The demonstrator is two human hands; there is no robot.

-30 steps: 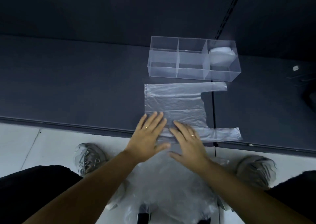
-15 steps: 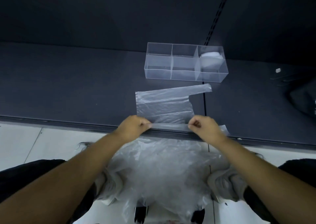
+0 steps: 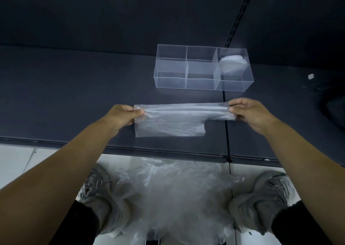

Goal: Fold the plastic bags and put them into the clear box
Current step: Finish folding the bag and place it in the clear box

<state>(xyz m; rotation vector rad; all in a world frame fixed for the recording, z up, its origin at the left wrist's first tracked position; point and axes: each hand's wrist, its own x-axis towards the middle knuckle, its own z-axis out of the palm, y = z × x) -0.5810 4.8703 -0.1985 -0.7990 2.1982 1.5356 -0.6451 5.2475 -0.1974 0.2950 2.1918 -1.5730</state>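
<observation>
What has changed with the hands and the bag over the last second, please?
The left hand and right hand, earlier pressing flat on the near edge of the plastic bag, pinched it and carried it away from the person, folding the bag over itself. The clear box and the folded bag in its right compartment stayed put.

2 hands, 1 clear box, 2 shoes

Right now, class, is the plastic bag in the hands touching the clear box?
Apart. The head view shows a strip of dark table between the plastic bag and the clear box.
</observation>
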